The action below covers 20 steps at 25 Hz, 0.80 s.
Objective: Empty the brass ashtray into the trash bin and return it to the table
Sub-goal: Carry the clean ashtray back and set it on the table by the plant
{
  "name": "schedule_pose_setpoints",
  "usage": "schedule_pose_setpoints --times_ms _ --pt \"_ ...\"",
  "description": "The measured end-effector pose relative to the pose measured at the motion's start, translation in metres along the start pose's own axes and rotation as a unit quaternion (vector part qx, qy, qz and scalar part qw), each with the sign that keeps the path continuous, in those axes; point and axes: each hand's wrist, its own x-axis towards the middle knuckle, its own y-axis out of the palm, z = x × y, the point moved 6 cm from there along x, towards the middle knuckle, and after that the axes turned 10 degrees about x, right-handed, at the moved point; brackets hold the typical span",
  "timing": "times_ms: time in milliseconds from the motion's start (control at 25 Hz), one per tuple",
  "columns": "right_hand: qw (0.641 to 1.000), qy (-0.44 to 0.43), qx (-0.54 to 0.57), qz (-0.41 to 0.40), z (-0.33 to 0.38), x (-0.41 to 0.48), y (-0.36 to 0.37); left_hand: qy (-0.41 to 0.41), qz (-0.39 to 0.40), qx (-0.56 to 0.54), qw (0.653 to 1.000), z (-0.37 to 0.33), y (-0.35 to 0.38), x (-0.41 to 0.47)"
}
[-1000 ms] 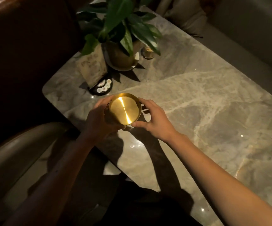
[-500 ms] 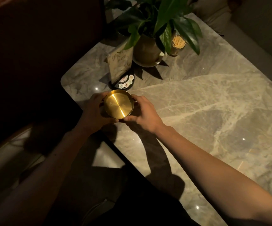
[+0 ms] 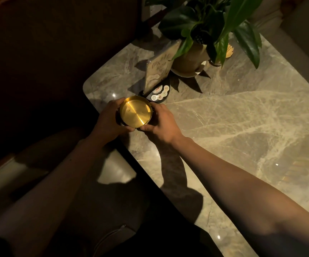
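The round brass ashtray (image 3: 135,111) shows a shiny, bare inside and sits low over the near left corner of the marble table (image 3: 233,127). My left hand (image 3: 109,120) grips its left rim and my right hand (image 3: 162,123) grips its right rim. Whether its base touches the marble is hidden by my fingers. No trash bin is in view.
Just behind the ashtray stands a card sign (image 3: 159,71) on a black round base with buttons (image 3: 159,94). A potted plant (image 3: 192,56) and a toothpick holder (image 3: 228,51) stand further back. A dark seat (image 3: 29,62) lies to the left of the table edge.
Both hands have carried the ashtray lower and toward the sign base at the table's corner. The view has shifted, so the plant and sign now lie further right.
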Motion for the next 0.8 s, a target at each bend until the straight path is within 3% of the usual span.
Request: schedule_pose_setpoints --times_ms 800 --pt "0.999 0.017 -0.036 0.005 0.001 0.000 0.010 -0.002 -0.011 -0.036 0.999 0.003 0.005 -0.005"
